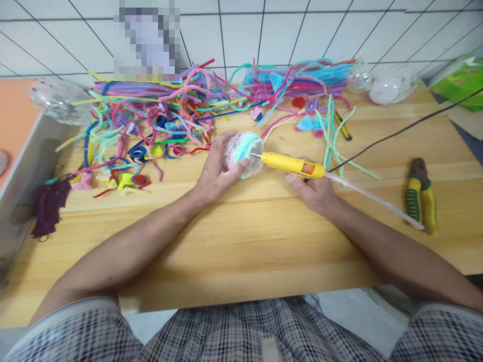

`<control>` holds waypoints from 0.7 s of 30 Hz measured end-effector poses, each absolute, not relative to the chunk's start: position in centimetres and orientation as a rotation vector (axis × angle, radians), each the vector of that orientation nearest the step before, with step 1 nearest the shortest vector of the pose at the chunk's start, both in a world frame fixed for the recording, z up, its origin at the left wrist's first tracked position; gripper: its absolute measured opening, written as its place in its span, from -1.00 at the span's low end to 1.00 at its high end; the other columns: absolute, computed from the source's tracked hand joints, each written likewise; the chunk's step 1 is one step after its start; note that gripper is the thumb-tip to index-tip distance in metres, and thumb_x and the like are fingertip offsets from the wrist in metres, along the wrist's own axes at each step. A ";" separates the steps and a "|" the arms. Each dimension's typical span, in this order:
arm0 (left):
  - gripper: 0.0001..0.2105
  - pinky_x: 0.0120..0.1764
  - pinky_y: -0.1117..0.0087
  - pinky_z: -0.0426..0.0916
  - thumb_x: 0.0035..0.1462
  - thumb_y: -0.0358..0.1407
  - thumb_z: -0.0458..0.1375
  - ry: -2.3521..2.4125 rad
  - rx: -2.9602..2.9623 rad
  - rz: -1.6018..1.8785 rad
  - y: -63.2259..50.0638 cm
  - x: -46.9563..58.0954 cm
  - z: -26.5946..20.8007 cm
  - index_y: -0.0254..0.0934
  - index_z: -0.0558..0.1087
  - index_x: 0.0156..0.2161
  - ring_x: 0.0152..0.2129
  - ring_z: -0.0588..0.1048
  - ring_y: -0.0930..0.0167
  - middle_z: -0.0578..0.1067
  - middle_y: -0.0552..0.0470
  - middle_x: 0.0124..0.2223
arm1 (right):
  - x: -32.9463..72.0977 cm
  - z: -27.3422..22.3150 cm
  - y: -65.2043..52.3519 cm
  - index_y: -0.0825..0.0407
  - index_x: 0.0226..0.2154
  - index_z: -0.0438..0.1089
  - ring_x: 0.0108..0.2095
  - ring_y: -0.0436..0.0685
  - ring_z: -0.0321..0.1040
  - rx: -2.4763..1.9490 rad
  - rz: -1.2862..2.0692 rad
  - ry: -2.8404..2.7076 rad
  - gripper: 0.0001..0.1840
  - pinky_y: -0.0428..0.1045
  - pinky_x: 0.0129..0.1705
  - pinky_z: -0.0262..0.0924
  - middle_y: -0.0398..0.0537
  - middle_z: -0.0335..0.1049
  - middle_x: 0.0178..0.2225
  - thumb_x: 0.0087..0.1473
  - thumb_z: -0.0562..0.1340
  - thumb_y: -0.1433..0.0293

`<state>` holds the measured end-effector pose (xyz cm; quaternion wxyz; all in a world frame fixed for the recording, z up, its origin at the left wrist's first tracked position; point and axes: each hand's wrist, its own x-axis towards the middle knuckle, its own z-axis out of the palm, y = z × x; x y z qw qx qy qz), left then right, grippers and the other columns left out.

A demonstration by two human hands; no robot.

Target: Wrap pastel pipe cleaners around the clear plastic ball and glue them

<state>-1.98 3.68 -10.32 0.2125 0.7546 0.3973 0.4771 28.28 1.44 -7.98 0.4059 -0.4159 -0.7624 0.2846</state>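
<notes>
My left hand (221,168) is wrapped round a clear, rounded ball (245,148) with bands of pastel pipe cleaner in pink, blue and mint. In my right hand (311,188) is a yellow hot glue gun (292,163), its metal tip pointing left and meeting or nearly meeting the ball's side. A long translucent glue stick (377,198) sticks out of the gun's back end. The fingers of the right hand are partly hidden beneath the gun. Both hands are over the middle of the wooden table (241,251).
Many coloured pipe cleaners (151,110) lie heaped along the back. Green-and-yellow pliers (420,196) rest at the right, and a yellow-black cutter (343,125) lies behind the gun. A black cord (396,128) crosses the right side. Clear balls (392,85) stand back right; purple fringe (51,206) lies left.
</notes>
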 end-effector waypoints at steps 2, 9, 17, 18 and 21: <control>-0.32 0.40 -0.08 0.44 0.48 0.24 0.19 1.108 2.105 1.313 3.6 -2.0 -10.2 -0.04 0.19 0.46 0.33 0.49 0.07 0.42 -0.18 0.38 | 28.3 -7.8 1.3 -0.16 -0.14 0.47 -0.25 0.22 0.48 -1.062 0.733 -1.917 -0.69 0.16 -0.13 0.49 -0.05 0.54 -0.24 0.39 0.29 -0.03; -0.32 0.40 -0.06 0.45 0.48 0.24 0.19 1.104 2.116 1.316 3.6 -1.9 -10.0 -0.07 0.21 0.46 0.31 0.50 0.06 0.43 -0.19 0.37 | 28.3 -7.6 1.2 -0.17 -0.15 0.43 -0.31 0.20 0.42 -1.030 0.732 -1.935 -0.70 0.16 -0.21 0.41 -0.08 0.49 -0.28 0.39 0.30 -0.02; -0.33 0.44 -0.09 0.41 0.48 0.22 0.20 1.098 2.139 1.333 3.6 -1.8 -10.2 -0.06 0.20 0.46 0.35 0.47 0.06 0.42 -0.19 0.39 | 28.3 -7.5 1.2 -0.14 -0.14 0.44 -0.32 0.15 0.44 -1.034 0.685 -1.932 -0.69 0.10 -0.21 0.42 -0.11 0.51 -0.26 0.39 0.30 -0.01; -0.33 0.44 -0.08 0.40 0.48 0.22 0.20 1.100 2.140 1.330 3.6 -1.8 -10.2 -0.06 0.20 0.46 0.35 0.47 0.06 0.42 -0.19 0.39 | 28.3 -7.5 1.2 -0.14 -0.15 0.45 -0.32 0.16 0.44 -1.028 0.678 -1.940 -0.70 0.11 -0.20 0.43 -0.11 0.50 -0.27 0.39 0.31 -0.01; -0.32 0.45 -0.09 0.39 0.48 0.23 0.19 1.106 2.148 1.318 3.6 -1.8 -10.3 -0.08 0.19 0.47 0.36 0.47 0.05 0.42 -0.20 0.40 | 28.2 -7.4 1.2 -0.16 -0.15 0.45 -0.31 0.18 0.45 -1.016 0.666 -1.955 -0.71 0.13 -0.17 0.45 -0.10 0.51 -0.28 0.38 0.31 0.00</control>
